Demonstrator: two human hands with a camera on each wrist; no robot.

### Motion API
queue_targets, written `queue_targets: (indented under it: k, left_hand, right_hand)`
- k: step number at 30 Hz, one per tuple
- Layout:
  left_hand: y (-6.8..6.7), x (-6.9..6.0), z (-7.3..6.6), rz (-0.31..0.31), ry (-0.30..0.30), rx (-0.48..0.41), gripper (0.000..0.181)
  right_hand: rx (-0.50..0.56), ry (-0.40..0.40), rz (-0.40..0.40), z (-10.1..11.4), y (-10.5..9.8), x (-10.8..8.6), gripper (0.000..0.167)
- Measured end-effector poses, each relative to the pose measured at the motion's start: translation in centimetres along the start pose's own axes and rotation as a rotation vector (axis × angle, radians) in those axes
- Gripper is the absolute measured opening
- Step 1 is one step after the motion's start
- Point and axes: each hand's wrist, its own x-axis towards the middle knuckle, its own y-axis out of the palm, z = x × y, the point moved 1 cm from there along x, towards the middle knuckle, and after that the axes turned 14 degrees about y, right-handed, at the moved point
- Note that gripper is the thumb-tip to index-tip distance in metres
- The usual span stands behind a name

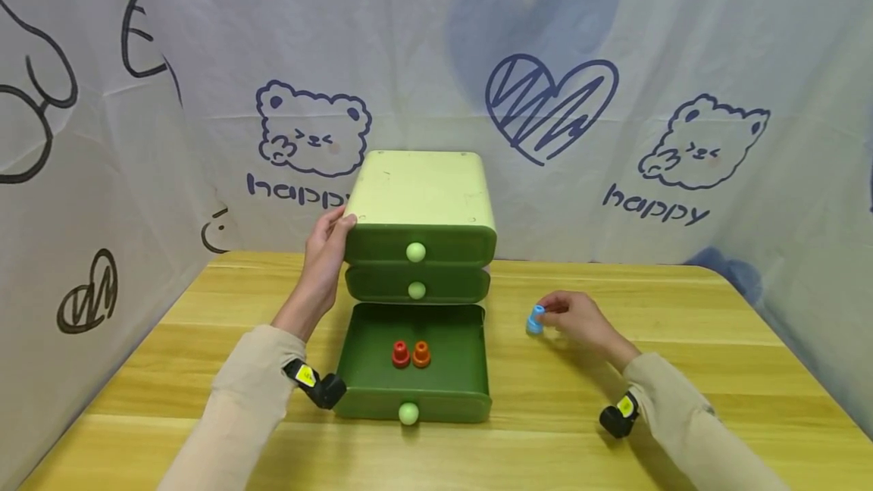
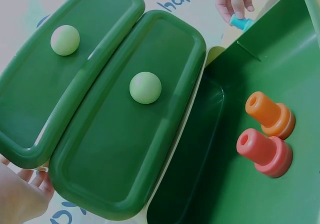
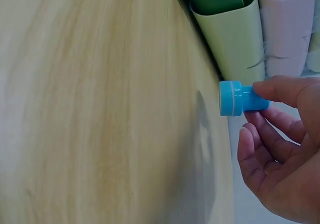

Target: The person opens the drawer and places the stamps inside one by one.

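My left hand rests against the left side of the drawer cabinet, its thumb near the top front corner. The bottom drawer is pulled out; the two drawers above it are closed. In it a red toy stamp and an orange toy stamp stand side by side, also visible in the left wrist view. To the right of the cabinet, my right hand pinches a blue toy stamp between thumb and fingers. Whether that stamp touches the table cannot be told.
A wooden table carries the cabinet. Behind it and at the left hangs a white cloth with drawn bears and hearts. The pulled-out drawer's round knob sticks out toward me.
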Motion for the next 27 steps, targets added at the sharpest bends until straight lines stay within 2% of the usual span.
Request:
queue_targets:
  k: [14, 27]
  left_hand:
    - [0.1, 0.1, 0.1, 0.006, 0.004, 0.001, 0.057]
    - [0.0, 0.1, 0.2, -0.010, 0.012, 0.005, 0.057]
  right_hand:
    - [-0.051, -0.104, 0.019, 2.1, 0.5, -1.5, 0.021]
    - [-0.022, -0.182, 0.077, 4.7, 1.0, -3.0, 0.018]
